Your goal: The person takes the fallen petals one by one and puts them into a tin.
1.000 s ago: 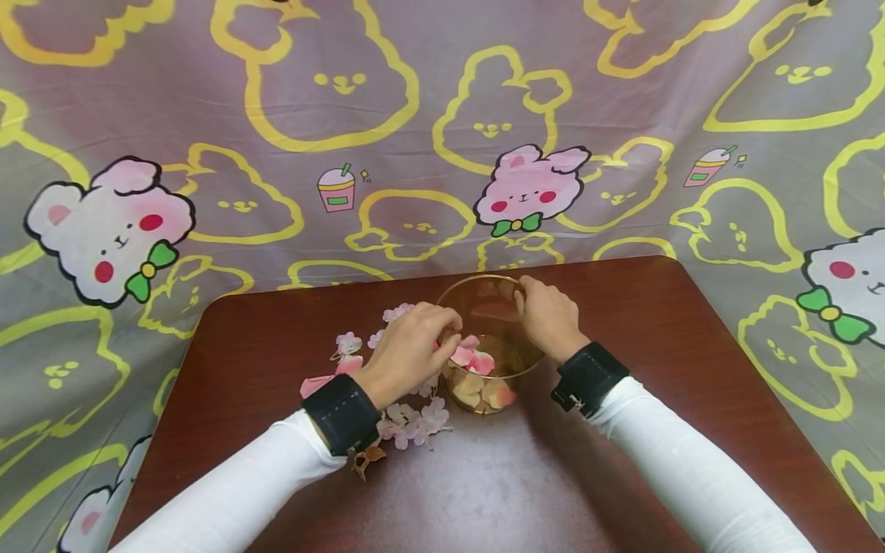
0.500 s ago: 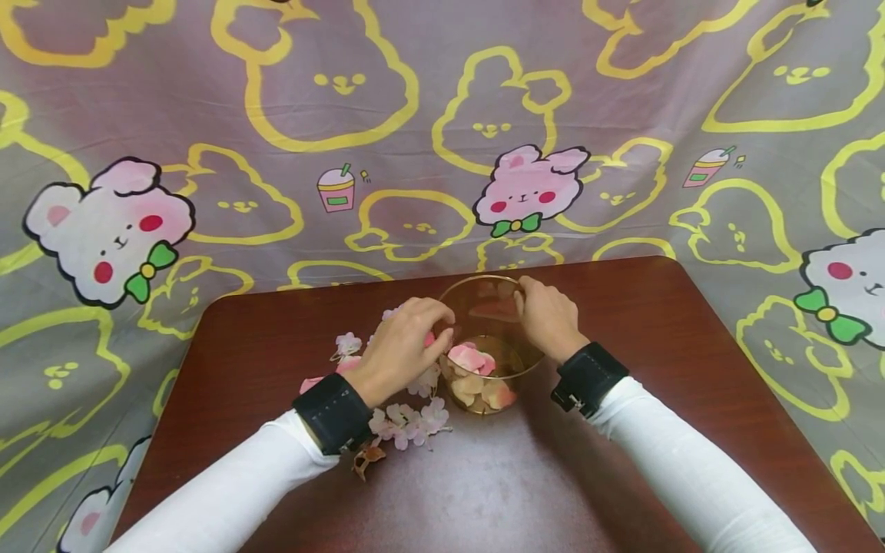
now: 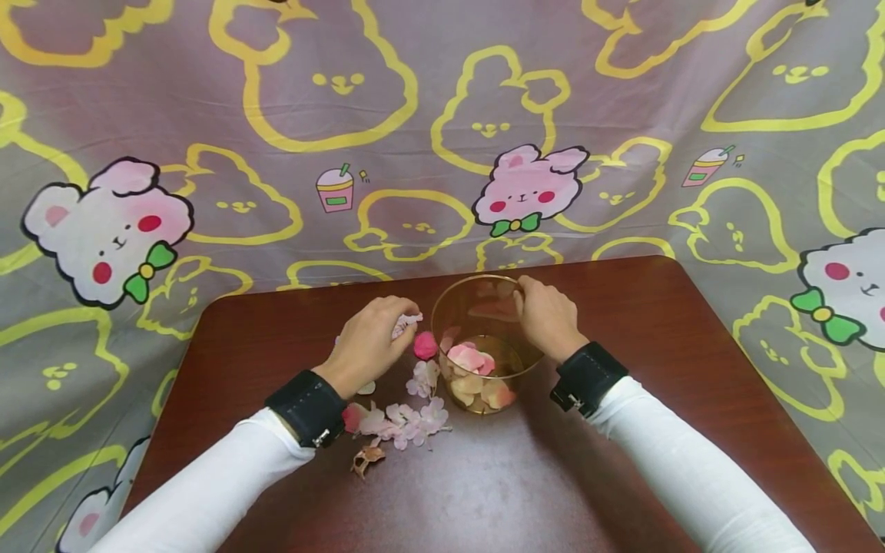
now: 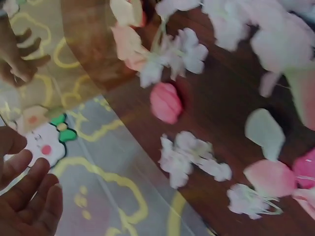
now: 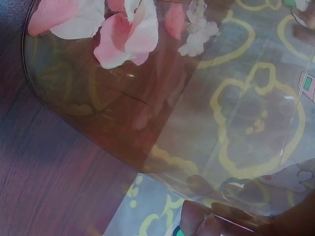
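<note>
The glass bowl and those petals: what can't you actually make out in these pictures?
- Head view: the left hand covers most of the pale blossom at its fingertips, so the grip is unclear.
- Head view: the right hand hides the glass bowl rim under it.
- Left wrist view: the loose petals are motion-blurred.
- Right wrist view: the bowl is cut off by the frame's edges.

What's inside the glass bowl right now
Pink and cream petals lie heaped at the bottom of the glass bowl. The right hand grips its far rim and covers that side of the wall, so anything behind it cannot be seen.
</note>
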Motion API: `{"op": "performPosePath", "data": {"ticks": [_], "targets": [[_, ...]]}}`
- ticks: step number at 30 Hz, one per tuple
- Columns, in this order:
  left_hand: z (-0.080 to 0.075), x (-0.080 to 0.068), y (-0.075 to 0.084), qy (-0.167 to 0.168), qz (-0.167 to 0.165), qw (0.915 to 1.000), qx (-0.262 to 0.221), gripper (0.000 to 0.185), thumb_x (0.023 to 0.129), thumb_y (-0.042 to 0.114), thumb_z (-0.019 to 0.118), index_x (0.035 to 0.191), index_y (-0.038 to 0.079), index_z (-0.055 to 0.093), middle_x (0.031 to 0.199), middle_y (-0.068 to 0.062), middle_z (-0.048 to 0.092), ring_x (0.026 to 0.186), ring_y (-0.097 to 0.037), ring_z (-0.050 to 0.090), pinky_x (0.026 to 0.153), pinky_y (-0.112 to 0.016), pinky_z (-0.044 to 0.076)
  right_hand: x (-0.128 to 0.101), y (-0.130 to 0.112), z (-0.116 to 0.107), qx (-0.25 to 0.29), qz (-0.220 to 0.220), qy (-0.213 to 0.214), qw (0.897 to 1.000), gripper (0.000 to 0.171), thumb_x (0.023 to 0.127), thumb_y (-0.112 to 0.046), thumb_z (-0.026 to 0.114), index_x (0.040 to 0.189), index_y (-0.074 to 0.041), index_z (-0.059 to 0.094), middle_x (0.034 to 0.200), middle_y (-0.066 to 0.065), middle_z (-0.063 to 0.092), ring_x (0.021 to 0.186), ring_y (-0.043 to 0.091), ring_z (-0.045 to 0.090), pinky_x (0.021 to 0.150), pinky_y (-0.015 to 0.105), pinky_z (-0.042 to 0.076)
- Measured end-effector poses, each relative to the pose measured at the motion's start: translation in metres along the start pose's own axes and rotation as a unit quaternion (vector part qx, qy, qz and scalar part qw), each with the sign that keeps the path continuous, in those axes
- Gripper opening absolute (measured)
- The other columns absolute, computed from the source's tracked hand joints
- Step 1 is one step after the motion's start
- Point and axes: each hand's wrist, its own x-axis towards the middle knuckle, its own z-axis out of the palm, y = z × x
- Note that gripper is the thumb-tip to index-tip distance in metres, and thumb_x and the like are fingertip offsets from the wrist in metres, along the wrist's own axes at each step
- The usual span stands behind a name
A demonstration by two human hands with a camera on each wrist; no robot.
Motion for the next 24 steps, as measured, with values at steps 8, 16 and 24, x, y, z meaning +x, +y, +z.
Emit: {"op": "performPosePath", "data": {"ticks": [8,16,24], "targets": [[0.004,-0.011,-0.034,-0.066,-0.047,0.9962,0.032,0.019,0.093,0.016,0.07,0.109,0.006,0.07,0.104,-0.014,0.073,0.094,-0.027,0.066,0.083,-0.046,0.057,0.0,0.0,0.0,0.001,0.002,-0.003,1.0,0.02,0.104,-0.024,0.052,0.109,-0.01,0.065,0.077,0.007,0.061,0.07,0.027,0.061,0.056,0.038,0.042],[0.008,-0.023,-0.068,-0.119,-0.073,0.9891,0.048,0.022,0.09,0.012,0.072,0.11,0.002,0.069,0.102,-0.015,0.072,0.09,-0.027,0.066,0.082,-0.047,0.055,0.0,0.0,0.001,0.001,0.003,-0.002,1.0,0.019,0.104,-0.025,0.052,0.107,-0.01,0.065,0.075,0.006,0.058,0.067,0.026,0.058,0.054,0.036,0.038],[0.014,-0.033,-0.083,-0.158,-0.069,0.9834,0.056,0.021,0.087,0.006,0.072,0.106,0.0,0.069,0.101,-0.018,0.072,0.095,-0.034,0.069,0.085,-0.05,0.056,0.0,0.001,0.001,0.002,0.001,0.0,1.0,0.018,0.104,-0.024,0.053,0.107,-0.01,0.064,0.074,0.006,0.058,0.067,0.026,0.059,0.054,0.037,0.038]]}}
